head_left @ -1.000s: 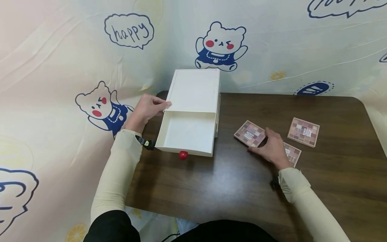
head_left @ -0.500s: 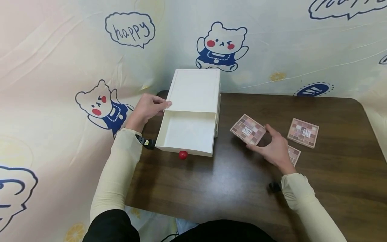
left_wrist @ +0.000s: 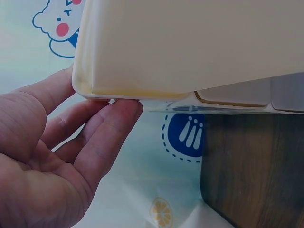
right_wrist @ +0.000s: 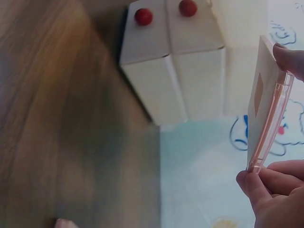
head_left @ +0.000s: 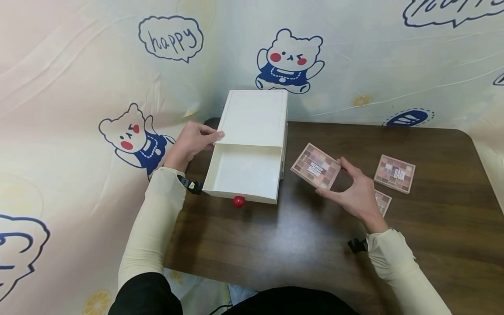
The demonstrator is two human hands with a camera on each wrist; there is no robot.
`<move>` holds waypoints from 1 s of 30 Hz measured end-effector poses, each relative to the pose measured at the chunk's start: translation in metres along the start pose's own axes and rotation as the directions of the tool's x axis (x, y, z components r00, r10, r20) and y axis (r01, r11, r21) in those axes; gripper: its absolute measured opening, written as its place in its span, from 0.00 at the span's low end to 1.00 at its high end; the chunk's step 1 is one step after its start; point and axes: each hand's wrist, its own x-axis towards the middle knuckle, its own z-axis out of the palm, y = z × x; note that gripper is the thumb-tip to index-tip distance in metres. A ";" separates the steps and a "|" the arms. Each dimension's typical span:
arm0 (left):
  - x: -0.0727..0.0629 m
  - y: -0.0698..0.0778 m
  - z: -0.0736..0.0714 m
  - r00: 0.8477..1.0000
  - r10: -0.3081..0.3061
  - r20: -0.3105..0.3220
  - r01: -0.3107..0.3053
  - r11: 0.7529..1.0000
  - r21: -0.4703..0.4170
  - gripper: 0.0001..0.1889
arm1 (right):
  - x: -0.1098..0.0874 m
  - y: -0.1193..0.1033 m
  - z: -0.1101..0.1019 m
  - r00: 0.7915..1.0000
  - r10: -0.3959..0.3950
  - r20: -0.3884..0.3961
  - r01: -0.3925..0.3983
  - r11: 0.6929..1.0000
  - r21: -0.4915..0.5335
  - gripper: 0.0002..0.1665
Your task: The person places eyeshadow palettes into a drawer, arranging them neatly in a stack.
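Pinching pink checkered palette [head_left: 316, 166] in half-spread right hand [head_left: 357, 192], gripping white drawer box [head_left: 255, 116] with bent left hand [head_left: 192, 142], pulled-out drawer [head_left: 248, 168] between both.

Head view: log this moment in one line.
left hand: holds white cabinet; right hand: holds checkered case above table; top drawer: open; two other cases: on table

Readable "happy" in a speech bubble [head_left: 171, 39] on the wall cloth [head_left: 228, 39], cropped handwriting in a second bubble [head_left: 449, 12], white lettering on the held checkered case [head_left: 316, 166] and far-right case [head_left: 395, 174] too blurred to read.
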 end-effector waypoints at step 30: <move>0.001 -0.001 -0.001 1.000 0.004 0.014 -0.004 1.000 -0.013 0.22 | 0.012 -0.094 0.013 0.957 -0.238 0.165 0.244 0.970 -0.016 0.68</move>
